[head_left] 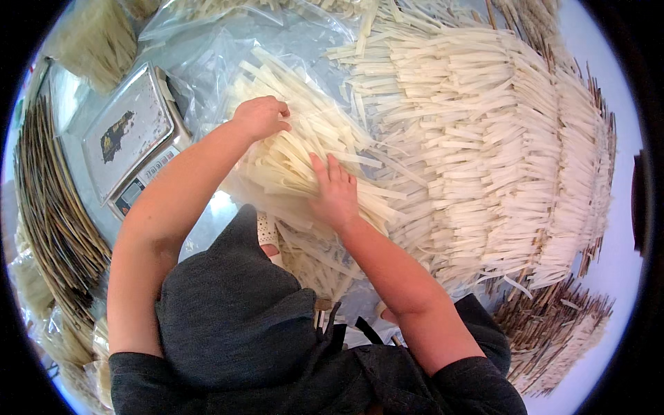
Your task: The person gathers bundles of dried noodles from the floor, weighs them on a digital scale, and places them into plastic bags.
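Long, flat, cream-coloured strips (294, 162) lie in a loose heap on clear plastic (200, 86) in front of me. My left hand (261, 117) is at the heap's left side. Its fingers are bent around some of the strips, and the fingertips are partly hidden. Lower and to the right, my right hand (337, 192) rests on the near side of the same heap, fingers stretched out and slightly apart. Some strips fan out under and past it to the right.
A digital scale (131, 135) with a metal pan stands left. Beyond it are a pale fibre bundle (97, 45) and long brown sticks (52, 200). Thick rows of pale strips (477, 138) cover the right side. Stick bundles (553, 332) lie at lower right.
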A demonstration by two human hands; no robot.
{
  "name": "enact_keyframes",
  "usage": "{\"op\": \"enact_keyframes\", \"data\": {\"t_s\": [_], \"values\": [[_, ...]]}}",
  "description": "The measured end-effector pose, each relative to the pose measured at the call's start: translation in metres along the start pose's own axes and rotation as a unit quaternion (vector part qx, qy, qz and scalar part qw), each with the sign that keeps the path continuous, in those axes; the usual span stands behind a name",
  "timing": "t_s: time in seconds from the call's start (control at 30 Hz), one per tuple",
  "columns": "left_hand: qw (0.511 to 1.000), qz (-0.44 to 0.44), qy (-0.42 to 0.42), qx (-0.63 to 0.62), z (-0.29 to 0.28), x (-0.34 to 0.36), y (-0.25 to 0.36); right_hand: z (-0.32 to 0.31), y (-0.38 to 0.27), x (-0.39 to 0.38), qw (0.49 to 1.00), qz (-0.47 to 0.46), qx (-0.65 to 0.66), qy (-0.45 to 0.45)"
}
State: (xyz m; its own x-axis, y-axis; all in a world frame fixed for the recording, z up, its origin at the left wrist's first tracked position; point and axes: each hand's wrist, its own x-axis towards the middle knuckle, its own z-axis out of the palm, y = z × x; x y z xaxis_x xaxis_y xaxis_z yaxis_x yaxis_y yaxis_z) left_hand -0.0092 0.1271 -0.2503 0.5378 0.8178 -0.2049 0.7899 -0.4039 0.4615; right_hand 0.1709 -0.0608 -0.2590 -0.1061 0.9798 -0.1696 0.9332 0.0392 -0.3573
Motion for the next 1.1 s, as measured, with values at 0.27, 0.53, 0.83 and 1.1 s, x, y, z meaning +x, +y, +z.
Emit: {"op": "enact_keyframes", "data": {"t_s": [0.27,0.53,0.83,1.1], "values": [[0.954,-0.043,0.142,-0.26,-0.029,0.002,0.048,0.0,0.004,0.0,1.0,0.014,0.002,0.001],[0.99,0.015,0.128,0.048,-0.038,-0.094,0.044,-0.018,-0.003,0.016,0.996,0.053,-0.024,-0.07],[0.992,0.051,0.115,-0.006,-0.066,-0.108,0.07,-0.026,0.006,0.027,0.994,0.049,-0.024,-0.09],[0.975,0.092,0.063,-0.194,-0.072,-0.08,0.105,-0.051,-0.017,0.109,0.974,-0.039,0.213,-0.061]]}}
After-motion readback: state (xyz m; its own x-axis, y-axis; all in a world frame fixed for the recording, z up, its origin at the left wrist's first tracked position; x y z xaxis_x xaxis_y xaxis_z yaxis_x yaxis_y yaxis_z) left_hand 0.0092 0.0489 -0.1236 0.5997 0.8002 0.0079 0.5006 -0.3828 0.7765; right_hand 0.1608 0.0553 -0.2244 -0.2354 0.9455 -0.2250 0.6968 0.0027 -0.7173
